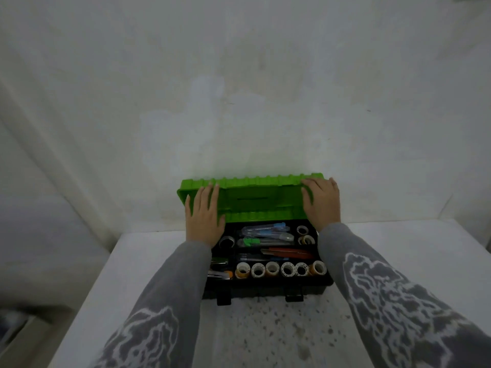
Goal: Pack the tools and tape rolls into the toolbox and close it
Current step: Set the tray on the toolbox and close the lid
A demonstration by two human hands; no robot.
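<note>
Left grip (203,211), right grip (322,203) on green lid (256,201), sleeves (342,251) hiding toolbox (265,288) corners

Both grey-sleeved arms reach toward the far side, well apart, the left hand (204,215) palm down with straight fingers, the right hand (323,204) palm down, fingers lightly bent.
</note>
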